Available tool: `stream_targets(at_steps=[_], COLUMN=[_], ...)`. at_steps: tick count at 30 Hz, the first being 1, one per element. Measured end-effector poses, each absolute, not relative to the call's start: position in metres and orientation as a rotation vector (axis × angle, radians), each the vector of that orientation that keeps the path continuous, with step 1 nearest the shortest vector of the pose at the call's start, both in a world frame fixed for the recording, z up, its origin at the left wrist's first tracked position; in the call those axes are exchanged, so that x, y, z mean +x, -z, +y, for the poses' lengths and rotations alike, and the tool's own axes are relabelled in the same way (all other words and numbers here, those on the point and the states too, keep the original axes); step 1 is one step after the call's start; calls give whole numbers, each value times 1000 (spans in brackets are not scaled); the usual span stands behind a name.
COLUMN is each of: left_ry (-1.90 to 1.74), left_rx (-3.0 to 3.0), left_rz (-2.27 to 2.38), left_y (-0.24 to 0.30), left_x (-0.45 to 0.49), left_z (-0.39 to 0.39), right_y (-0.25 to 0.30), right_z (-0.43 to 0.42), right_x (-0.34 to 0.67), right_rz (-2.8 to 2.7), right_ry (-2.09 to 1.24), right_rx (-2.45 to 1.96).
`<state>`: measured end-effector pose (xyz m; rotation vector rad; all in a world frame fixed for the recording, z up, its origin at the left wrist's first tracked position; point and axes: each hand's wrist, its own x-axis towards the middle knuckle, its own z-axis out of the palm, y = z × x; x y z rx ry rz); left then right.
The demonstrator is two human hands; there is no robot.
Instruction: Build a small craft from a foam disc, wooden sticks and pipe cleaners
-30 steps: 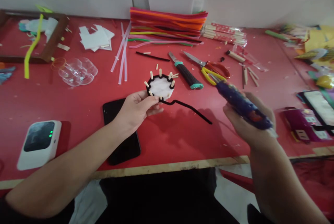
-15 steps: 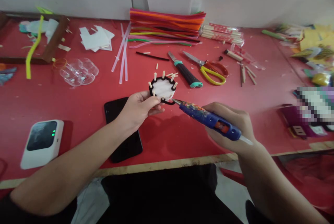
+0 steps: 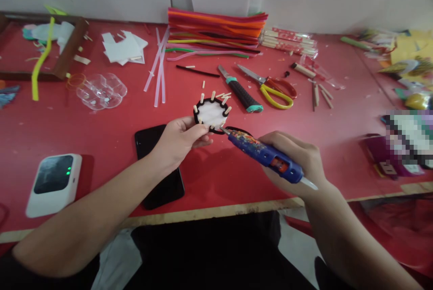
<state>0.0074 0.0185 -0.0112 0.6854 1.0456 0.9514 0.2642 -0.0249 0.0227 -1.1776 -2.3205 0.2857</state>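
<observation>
Between the thumb and fingers of my left hand (image 3: 182,139) is a small round white base (image 3: 210,114) with several short wooden pegs standing around its rim. A black pipe cleaner (image 3: 195,117) winds along that rim among the pegs, and its loose end trails off to the right behind the glue gun. My right hand (image 3: 294,159) is closed around a blue hot glue gun (image 3: 265,154), smeared with paint-like marks. Its metal tip is at the near right edge of the base, by a peg. A clear glue stick (image 3: 309,183) pokes out of its back end.
A black phone (image 3: 162,191) lies under my left wrist, with a white device (image 3: 54,185) further left. Beyond the base are a utility knife (image 3: 244,95), scissors (image 3: 277,96), glue sticks (image 3: 158,78) and a bundle of coloured pipe cleaners (image 3: 216,28). Wooden stick pieces (image 3: 326,96) lie right.
The glue gun has shifted slightly left, its tip moving along the near right rim. More of the pipe cleaner's loose end shows above the gun. My left hand keeps its hold.
</observation>
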Motion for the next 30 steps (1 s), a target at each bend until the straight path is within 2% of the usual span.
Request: stream_targets(at_steps=[10, 30], left_ry=[-975, -984], left_rx=[722, 818], left_rz=[1051, 1034], left_y=[14, 10], left_x=[8, 9], left_z=[17, 14], right_y=[-27, -30], right_z=[-30, -28], right_x=[269, 268], right_rz=[-2327, -2333], right_ry=[-196, -268], right_rx=[-1171, -1180])
